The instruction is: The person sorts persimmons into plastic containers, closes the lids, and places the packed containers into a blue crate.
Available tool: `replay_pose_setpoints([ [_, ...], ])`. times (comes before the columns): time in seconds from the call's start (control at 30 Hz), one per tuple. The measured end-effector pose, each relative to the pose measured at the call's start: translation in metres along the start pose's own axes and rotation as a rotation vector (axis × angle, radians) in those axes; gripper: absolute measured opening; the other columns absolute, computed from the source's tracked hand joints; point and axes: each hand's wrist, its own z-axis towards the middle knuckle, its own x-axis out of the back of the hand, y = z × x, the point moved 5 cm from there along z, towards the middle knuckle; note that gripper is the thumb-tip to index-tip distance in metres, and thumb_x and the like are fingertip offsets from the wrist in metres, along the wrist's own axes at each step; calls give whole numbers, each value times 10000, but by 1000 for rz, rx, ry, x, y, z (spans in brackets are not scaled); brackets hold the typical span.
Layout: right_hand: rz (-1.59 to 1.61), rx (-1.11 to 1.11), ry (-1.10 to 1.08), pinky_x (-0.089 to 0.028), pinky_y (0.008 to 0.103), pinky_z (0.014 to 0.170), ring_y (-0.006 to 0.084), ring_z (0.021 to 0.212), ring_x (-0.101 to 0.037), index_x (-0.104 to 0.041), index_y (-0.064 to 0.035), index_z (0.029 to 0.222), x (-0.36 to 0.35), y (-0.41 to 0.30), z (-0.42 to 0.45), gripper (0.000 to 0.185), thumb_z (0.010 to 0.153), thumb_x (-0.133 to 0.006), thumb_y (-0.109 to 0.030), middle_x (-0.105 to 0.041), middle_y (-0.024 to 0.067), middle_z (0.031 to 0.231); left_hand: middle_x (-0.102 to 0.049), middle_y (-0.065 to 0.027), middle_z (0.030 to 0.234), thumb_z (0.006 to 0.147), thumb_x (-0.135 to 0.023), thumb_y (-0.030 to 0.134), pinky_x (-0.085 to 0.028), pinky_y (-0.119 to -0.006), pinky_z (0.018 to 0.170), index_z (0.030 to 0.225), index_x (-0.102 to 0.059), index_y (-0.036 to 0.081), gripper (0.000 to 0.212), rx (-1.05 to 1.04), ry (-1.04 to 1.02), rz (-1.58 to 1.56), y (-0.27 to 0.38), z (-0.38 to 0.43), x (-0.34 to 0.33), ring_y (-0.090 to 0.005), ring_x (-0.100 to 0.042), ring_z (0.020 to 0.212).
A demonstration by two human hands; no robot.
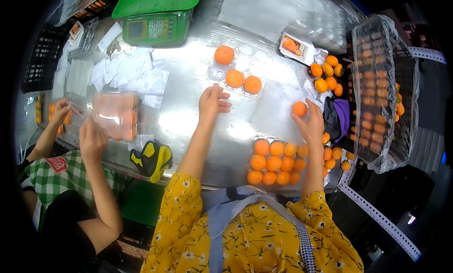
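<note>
Between the thumb and fingers of my right hand [311, 122] is one orange persimmon [299, 109], above a translucent sheet [270, 111]. Nothing is in my left hand [212, 104]; its fingers are apart, just in front of a clear plastic tray [216, 74]. Three persimmons sit in and beside that tray, one at the back [224, 55] and two nearer me [234, 78] [252, 84]. By my right forearm, several persimmons [273, 163] stand in rows close to the table edge, apparently in another clear tray; my forearm hides part of the right side.
Loose persimmons [330, 71] lie at right, beside a plastic-lined crate [375, 92], a black-and-purple cloth item [338, 117] and printed cards [296, 48]. A green scale [155, 26] stands at the back. At left, a co-worker's hands [92, 138] are near a filled clear pack [115, 115].
</note>
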Motion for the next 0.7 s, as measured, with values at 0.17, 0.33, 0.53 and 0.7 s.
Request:
replay_pose_setpoints([
  [0.17,-34,6,-32,-425,370,826,295,961,-537,-519,-51,1151,-7,10,-5,560,668,-728,-241,-586,127,1011,-609,-107,845,897,-487,276,-480,-249,503,987,-531,8,286,-62,-48,60,-15,-28,6,-144,-573,615],
  [0.33,813,-256,3,-427,300,844,189,948,-551,-470,-25,1220,0,23,-22,565,713,-701,-120,-587,89,1047,-607,-75,854,881,-528,180,-473,-230,548,967,-541,37,167,-91,-158,112,-22,-67,-4,-114,-556,662],
  [0.53,1400,-163,-144,-414,296,905,173,1045,-518,-423,12,1259,39,-26,-60,591,713,-651,2,-509,93,1164,-611,-59,912,889,-524,194,-476,-224,626,1038,-528,53,205,-156,-432,163,-16,-121,-47,-95,-560,729],
  [0.7,1370,50,-226,-355,348,969,218,1123,-463,-458,4,1223,55,-69,-88,619,654,-700,-36,-486,101,1208,-587,-102,1046,910,-492,233,-489,-257,693,1188,-453,55,332,-115,-729,98,10,-181,-83,-136,-593,843],
])
